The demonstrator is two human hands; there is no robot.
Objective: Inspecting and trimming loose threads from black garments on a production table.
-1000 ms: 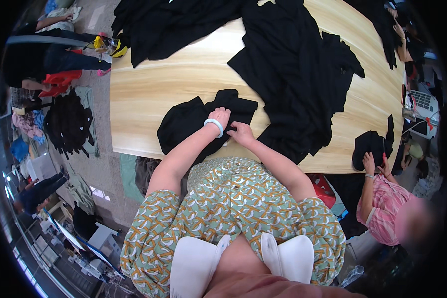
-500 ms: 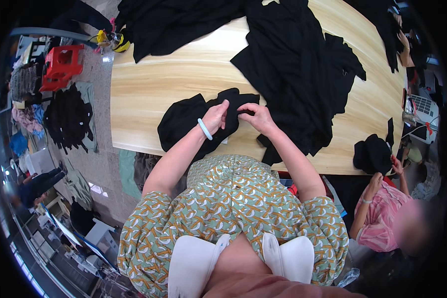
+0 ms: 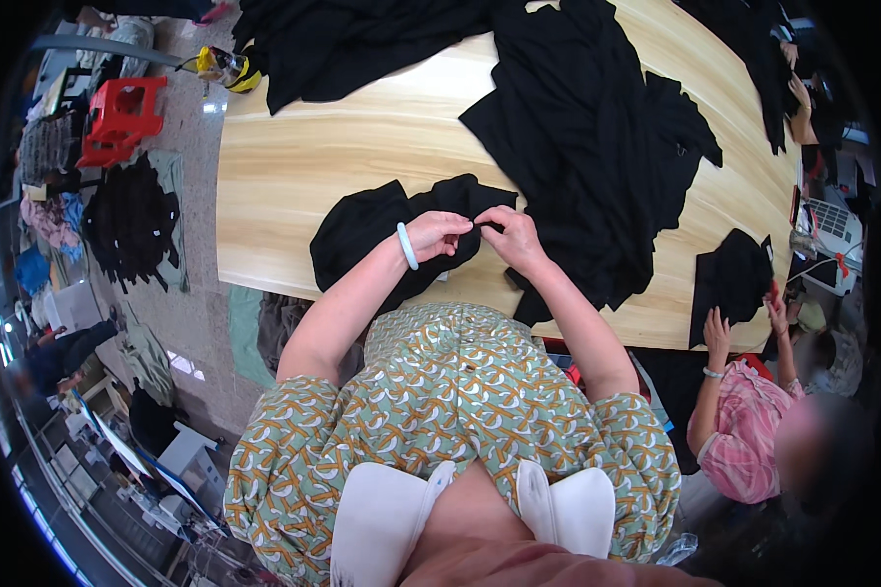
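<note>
A black knit garment (image 3: 364, 233) lies bunched on the pale wooden table in front of me. My left hand (image 3: 438, 236), with a pale bangle (image 3: 406, 247) at its wrist, pinches the garment's edge. Right beside it, my right hand (image 3: 510, 237) pinches the same edge between thumb and finger. The fingertips of both hands almost touch. Whether anything small sits between them is too fine to make out. Just right of my right hand spreads a large heap of black garments (image 3: 587, 137).
More black cloth (image 3: 362, 49) covers the table's (image 3: 294, 161) far side. At the right, a co-worker in a pink top (image 3: 744, 421) handles a black piece (image 3: 734, 279). A red stool (image 3: 122, 122) and a dark clothes pile (image 3: 132, 220) are on the floor at left.
My left hand has turned and moved right, its fingers now meeting my right hand at the cloth edge. The co-worker's black piece has been spread out more.
</note>
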